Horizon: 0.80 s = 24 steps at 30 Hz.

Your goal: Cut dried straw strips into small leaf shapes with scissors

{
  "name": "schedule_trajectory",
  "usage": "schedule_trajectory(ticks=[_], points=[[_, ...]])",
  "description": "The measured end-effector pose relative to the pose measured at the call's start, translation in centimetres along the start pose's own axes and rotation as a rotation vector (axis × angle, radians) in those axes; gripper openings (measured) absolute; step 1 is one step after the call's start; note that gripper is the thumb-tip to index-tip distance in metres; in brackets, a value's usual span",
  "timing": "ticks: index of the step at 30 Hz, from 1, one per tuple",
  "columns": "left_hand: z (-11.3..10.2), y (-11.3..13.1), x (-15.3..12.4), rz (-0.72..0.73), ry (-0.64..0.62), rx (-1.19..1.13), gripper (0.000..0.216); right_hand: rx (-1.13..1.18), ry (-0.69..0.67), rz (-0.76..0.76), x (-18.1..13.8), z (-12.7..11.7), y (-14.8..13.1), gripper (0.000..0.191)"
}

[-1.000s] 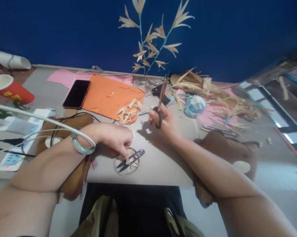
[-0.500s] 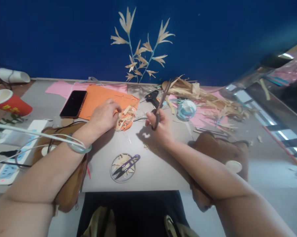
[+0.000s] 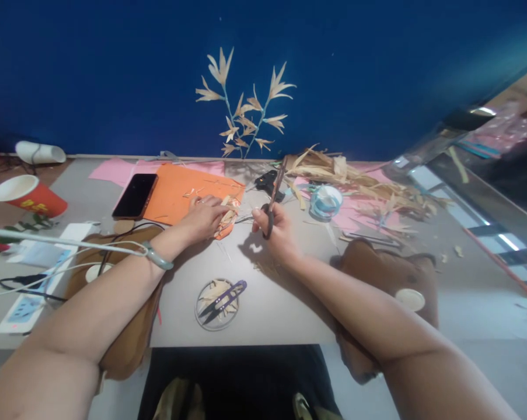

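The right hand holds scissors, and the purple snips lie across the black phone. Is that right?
Not quite: the head view shows the purple snips lying across the round dish, not the black phone. The right hand does hold scissors.

Over at the table point(image 3: 272, 315), the person's left hand point(image 3: 203, 221) is touching pale strips point(image 3: 230, 216) by the orange sheet point(image 3: 173, 198), while the right hand point(image 3: 283, 236) is gripping scissors point(image 3: 276, 186). Purple snips point(image 3: 234, 291) are lying across a round dish point(image 3: 219, 329) of clippings point(image 3: 214, 289).
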<state>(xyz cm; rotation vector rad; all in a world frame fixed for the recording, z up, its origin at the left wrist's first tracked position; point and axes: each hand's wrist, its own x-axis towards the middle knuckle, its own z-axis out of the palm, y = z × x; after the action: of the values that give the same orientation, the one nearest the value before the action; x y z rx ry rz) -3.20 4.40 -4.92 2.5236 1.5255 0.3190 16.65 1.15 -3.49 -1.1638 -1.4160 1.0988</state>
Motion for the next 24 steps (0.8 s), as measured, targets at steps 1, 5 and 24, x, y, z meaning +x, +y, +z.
schedule_trajectory(ticks=[1, 5, 24], points=[[0.0, 0.0, 0.0, 0.0, 0.013, -0.013, 0.034, 0.001, -0.001, 0.003, 0.0, 0.0, 0.0, 0.034], [-0.6, -0.2, 0.0, -0.027, 0.039, -0.054, 0.029, 0.026, -0.01, 0.015, 0.1, -0.1, 0.1, 0.035], [0.8, -1.1, 1.2, -0.235, 0.196, -0.117, 0.024, 0.039, -0.015, -0.006, 0.2, 0.0, 0.4, 0.04]])
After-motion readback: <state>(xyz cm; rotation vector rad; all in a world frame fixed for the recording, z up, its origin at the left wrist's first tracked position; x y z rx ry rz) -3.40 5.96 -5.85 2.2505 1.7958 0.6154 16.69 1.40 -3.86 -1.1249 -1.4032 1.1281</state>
